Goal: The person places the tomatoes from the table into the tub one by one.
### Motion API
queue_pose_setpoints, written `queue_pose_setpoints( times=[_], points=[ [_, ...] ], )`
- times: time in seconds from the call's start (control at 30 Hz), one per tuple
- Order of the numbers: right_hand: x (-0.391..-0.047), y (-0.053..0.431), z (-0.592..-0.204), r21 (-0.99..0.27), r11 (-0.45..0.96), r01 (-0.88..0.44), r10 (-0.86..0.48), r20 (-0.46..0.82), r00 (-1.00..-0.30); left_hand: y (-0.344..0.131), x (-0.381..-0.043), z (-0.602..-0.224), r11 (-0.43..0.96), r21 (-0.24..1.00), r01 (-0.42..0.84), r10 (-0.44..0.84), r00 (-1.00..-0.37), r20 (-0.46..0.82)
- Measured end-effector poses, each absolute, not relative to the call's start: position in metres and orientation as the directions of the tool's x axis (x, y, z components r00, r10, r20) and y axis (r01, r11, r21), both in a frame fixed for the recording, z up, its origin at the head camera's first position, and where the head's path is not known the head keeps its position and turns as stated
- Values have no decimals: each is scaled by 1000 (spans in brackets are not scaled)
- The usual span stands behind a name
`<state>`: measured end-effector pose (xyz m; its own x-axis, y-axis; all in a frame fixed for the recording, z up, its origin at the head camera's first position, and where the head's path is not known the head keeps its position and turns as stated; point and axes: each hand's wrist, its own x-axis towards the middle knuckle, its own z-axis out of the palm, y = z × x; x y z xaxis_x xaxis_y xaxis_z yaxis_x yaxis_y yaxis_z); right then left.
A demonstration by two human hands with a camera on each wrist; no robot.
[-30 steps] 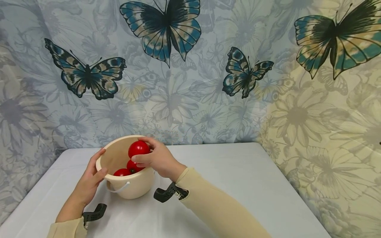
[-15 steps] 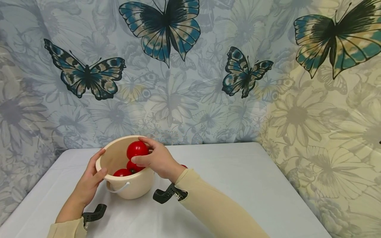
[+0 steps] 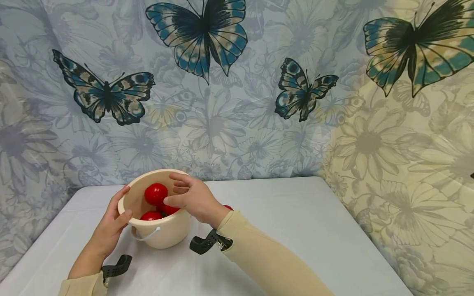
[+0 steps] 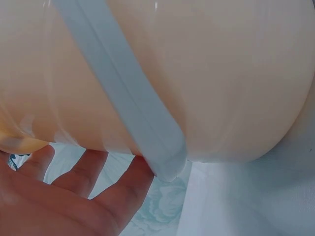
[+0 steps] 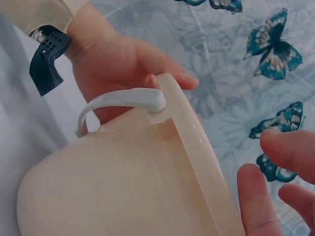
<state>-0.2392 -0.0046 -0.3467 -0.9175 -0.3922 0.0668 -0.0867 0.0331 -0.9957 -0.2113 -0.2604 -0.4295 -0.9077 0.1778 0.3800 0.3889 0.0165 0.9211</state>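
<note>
A cream bucket [image 3: 168,236] with a pale handle [image 3: 148,234] leans toward me on the table. My left hand [image 3: 111,226] holds its left side, thumb over the rim and fingers along the outer wall. In the left wrist view those fingers [image 4: 123,191] lie against the bucket beside the handle. Inside are red tomatoes: one on top [image 3: 156,194], one at the lower left [image 3: 150,216] and one partly covered by my right thumb [image 3: 170,210]. My right hand [image 3: 200,201] hovers at the bucket's right rim, fingers spread and holding nothing.
A bit of another red object [image 3: 228,207] shows behind my right wrist. The white-covered table [image 3: 281,222] extends to the right. A butterfly-patterned cloth [image 3: 237,135] hangs right behind the table's back edge.
The top tomato has left my right hand and moved left and down into the bucket. My right fingers have loosened. My left hand keeps its hold on the bucket.
</note>
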Motion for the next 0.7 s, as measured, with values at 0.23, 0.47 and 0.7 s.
queue_pose_setpoints(
  times=[0.23,0.47,0.7],
  points=[
    [-239,-6,-345,-996,39,-78,-373,57,-926,-261,-211,-430,3,913,408,189,-897,400],
    [-237,-4,-352,-995,-37,-92,-365,99,-926,-260,-212,-430,0,914,405,191,-897,398],
    [-237,-2,-359,-985,-129,-114,-364,154,-919,-260,-211,-430,8,917,400,187,-901,391]
  ],
)
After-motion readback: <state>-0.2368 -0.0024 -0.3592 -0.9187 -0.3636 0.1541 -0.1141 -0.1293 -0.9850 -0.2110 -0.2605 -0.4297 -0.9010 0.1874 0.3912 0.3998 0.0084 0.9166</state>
